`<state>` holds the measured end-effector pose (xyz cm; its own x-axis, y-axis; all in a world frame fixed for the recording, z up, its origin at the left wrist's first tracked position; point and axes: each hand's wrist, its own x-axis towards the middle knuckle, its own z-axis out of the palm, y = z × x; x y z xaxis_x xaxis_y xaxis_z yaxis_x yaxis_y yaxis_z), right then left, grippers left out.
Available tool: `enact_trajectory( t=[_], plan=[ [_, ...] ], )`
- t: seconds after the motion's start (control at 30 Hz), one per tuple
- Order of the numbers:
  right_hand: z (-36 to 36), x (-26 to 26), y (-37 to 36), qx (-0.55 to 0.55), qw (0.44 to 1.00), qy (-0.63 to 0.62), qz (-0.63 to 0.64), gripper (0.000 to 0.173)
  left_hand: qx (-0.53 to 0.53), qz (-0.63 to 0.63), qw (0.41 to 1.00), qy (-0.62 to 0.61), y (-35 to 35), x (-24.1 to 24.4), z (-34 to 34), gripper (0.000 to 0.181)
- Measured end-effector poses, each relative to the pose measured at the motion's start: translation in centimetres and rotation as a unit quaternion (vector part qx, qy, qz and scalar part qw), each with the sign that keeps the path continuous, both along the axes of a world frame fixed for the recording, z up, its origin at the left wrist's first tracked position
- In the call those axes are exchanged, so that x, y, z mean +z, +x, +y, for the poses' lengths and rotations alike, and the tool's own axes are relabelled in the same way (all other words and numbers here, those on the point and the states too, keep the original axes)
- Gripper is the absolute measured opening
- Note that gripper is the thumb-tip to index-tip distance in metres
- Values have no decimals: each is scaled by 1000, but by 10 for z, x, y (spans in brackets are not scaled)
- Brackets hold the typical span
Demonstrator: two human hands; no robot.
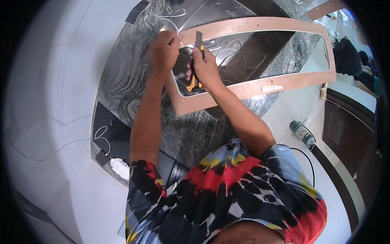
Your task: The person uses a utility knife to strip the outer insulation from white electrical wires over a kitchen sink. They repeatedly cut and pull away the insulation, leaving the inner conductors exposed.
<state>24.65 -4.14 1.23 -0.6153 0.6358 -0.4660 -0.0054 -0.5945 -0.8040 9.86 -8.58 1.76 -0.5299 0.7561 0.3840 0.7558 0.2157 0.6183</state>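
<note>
My right hand (204,65) is closed around a yellow-and-black utility knife (201,49), its wide blade out and pointing up, away from me. Beside it on the left is my left hand (166,50), slightly blurred, with its fingers closed on a thin white edging strip (173,23) at the frame's upper left corner. The strip's loose end curls away above the fingers. Both hands are over the left end of a long wooden frame (227,26) with a large cutout. A white lining (210,92) runs along the cutout's inner edge. Whether a pane fills the cutout cannot be told.
The frame lies across a dark sink (219,12) set in a grey veined stone countertop (125,73). Curled strips and shavings (234,58) show through the cutout. A white cable (73,141) crosses at left. A green power tool (302,133) lies at right. Another person (349,58) is at the far right.
</note>
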Motion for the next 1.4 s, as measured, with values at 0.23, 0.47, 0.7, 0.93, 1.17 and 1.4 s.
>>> enact_trajectory(
  t=[0.23,0.47,0.7,0.93,1.17,1.4],
  plan=[
    [0,14,-57,15,1000,-3,15,30,14,57,997,-55,-67,16,4,16],
    [1,18,-53,113,993,-9,-33,29,69,-101,992,-6,-78,1,-20,17],
    [-6,5,-66,188,968,122,-110,37,18,-76,997,-22,-84,-1,-20,20],
    [-6,9,-67,242,943,187,-133,38,-3,-12,999,-31,-106,-19,-15,18],
    [-9,14,-67,219,958,145,-113,39,-73,-77,994,-14,-132,-29,-25,17],
    [-9,11,-76,230,939,205,-151,41,-37,-15,999,2,-110,-7,-15,9]
  ],
)
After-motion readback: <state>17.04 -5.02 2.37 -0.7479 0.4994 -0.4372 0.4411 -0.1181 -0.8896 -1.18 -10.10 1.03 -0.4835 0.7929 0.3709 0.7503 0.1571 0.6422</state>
